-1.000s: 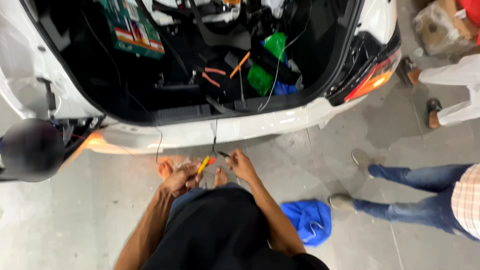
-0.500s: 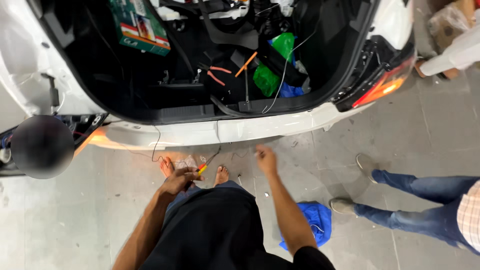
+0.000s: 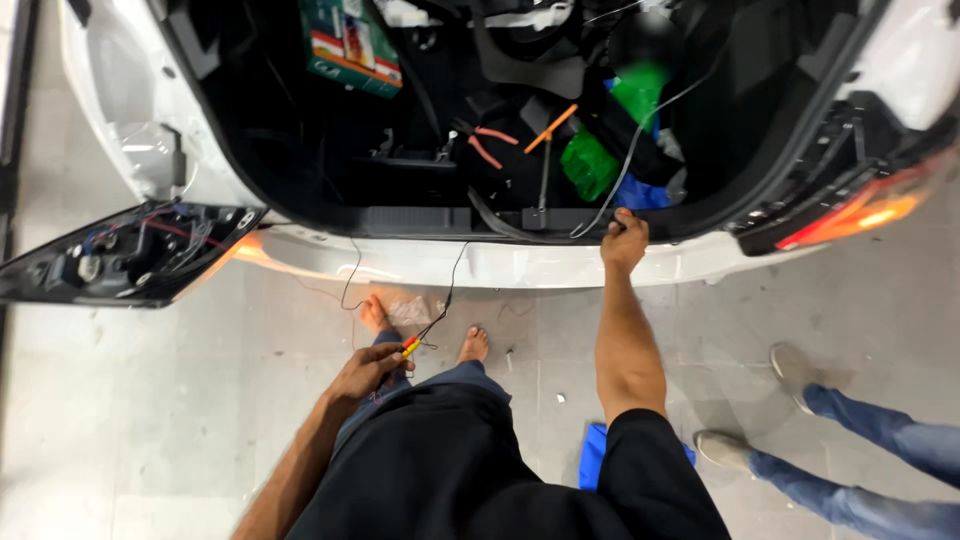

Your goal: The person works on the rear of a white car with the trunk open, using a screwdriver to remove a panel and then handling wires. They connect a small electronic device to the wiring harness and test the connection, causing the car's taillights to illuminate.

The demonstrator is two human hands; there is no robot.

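Hands — left (image 3: 368, 372) gripping tester (image 3: 410, 347), right (image 3: 625, 243) on sill (image 3: 560, 218)

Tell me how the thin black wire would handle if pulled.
Probably floppy: the wire droops in loose curves from the trunk sill to the tool in the left hand. Likely light, and apt to snag, since it hangs unsupported.

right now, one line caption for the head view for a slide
Standing at an open white car boot, left hand holds a yellow-tipped wire tool; right hand rests on the sill.

Trunk floor (image 3: 420, 150) crowded (tools, green bags, wires); sill (image 3: 430, 218) left of right hand (image 3: 625, 245) free
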